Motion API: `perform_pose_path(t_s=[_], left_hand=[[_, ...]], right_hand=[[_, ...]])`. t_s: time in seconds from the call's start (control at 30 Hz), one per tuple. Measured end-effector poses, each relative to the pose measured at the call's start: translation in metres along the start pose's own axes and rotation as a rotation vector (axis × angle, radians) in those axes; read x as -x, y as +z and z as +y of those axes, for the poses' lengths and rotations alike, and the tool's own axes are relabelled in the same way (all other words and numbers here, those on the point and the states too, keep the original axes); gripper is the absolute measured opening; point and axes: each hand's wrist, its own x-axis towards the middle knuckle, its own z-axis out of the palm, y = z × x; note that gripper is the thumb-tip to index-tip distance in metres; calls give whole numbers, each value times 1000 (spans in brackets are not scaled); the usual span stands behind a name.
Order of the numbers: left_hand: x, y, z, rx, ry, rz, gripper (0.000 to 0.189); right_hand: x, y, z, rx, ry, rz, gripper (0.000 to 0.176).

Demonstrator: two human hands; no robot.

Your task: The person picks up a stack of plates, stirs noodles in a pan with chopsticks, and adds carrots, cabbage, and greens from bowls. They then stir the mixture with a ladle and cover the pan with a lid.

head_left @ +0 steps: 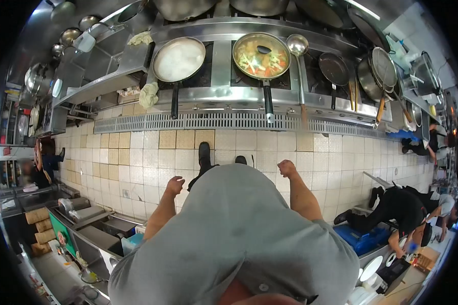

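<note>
My left hand hangs over the tiled floor with its fingers curled in and nothing visible in it. On the other side, my right hand is closed in a loose fist, also touching nothing. Ahead of both, on the stove, a frying pan holds a white, cloudy liquid. Beside it another pan contains chopped vegetables in broth, with a dark utensil head lying in it. Both pan handles point toward me. A long-handled ladle rests to the right of the vegetable pan.
A small black pan and stacked pots stand at the stove's right. A pale cloth hangs at its left end. A floor grate runs before the stove. Co-workers bend at the right; another person is far left.
</note>
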Motion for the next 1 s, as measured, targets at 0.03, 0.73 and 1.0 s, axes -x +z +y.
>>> perform_pose_path(t_s=[0.03,0.73,1.0], left_hand=[[7,-4,13,-5,3,-1,49],[-28,-6,113,-175,151,84,46],[-31,-3,91,-224,43,37,44]], right_hand=[[11,-3,-10,-4,1,4,30],[34,-21,-14,-282,273,11,29],[46,-17,-25,-227,246,10,32]])
